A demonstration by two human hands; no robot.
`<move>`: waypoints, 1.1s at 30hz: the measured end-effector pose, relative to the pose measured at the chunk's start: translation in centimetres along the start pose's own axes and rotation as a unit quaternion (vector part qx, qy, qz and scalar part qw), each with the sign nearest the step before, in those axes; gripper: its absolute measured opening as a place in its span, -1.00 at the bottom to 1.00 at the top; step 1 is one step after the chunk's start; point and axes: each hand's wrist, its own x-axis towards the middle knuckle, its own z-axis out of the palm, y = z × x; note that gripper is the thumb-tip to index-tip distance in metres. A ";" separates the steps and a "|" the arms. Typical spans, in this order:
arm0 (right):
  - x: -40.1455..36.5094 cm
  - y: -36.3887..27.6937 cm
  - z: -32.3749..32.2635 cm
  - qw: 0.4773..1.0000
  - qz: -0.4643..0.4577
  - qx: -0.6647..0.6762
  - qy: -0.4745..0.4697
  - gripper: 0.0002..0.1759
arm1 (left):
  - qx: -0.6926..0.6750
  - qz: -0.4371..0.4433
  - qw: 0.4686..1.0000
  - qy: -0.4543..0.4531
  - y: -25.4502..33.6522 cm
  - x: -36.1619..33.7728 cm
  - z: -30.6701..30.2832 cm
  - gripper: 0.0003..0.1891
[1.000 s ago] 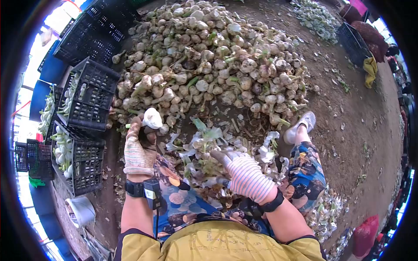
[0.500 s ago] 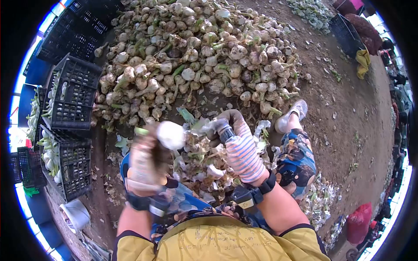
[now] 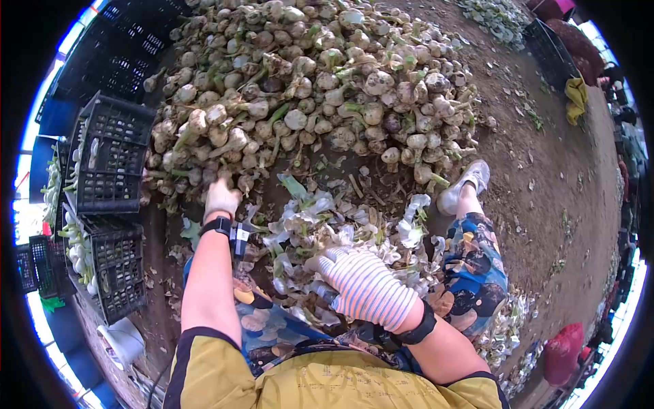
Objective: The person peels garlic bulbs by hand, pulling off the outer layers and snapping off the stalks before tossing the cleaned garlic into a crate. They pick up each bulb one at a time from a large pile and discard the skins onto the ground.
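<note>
My left hand (image 3: 222,198), in a pale glove, reaches to the lower left edge of a big heap of garlic bulbs (image 3: 296,82). Its fingertips are among the bulbs and mostly hidden, so their grip does not show. Lower and to the right, my right hand (image 3: 368,286) wears a striped glove with grey fingertips. Its fingers curl inward over a mound of papery garlic peelings (image 3: 300,218), between my legs. What they close on is hidden under the hand.
Black plastic crates (image 3: 112,160) stand at the left, some holding trimmed white garlic. A white bucket (image 3: 122,341) is below them. At far right are a dark crate (image 3: 550,54) with a yellow cloth (image 3: 575,99) and a red sack (image 3: 563,353). My shoe (image 3: 463,187) borders the heap.
My left hand has moved up to the heap's edge; the white garlic bulb it held is out of sight. My right hand has dropped towards me, turning its back upward over the peelings.
</note>
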 end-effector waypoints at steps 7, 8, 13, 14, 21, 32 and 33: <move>0.7 0.8 -1.0 0.988 0.039 -0.057 0.141 -0.61 | -0.164 0.153 0.938 -0.263 4.6 -3.5 -5.5 -0.70; 0.9 0.8 -1.3 0.987 0.056 -0.076 0.132 -0.59 | -0.208 0.219 0.912 -0.278 6.1 -5.1 -6.8 -0.58; 1.4 0.5 -1.4 0.987 0.114 -0.113 -0.016 -0.56 | -0.405 0.254 0.776 -0.411 13.2 -13.8 -14.3 -0.37; 1.3 0.8 -0.8 0.990 0.094 -0.107 -0.007 -0.61 | -0.406 0.255 0.776 -0.409 13.8 -14.9 -14.6 -0.37; -1.6 -0.3 -1.2 0.746 0.098 0.642 0.147 -0.59 | -0.385 0.382 0.829 -0.135 13.4 -19.5 -14.6 -0.30; -4.3 -0.3 -2.7 0.802 0.101 0.586 0.045 -0.58 | -0.236 0.484 0.837 0.097 14.0 -22.1 -13.9 -0.34; -4.6 -0.5 -2.9 0.807 0.095 0.581 0.047 -0.54 | -0.203 0.497 0.838 0.096 14.1 -22.2 -14.5 -0.33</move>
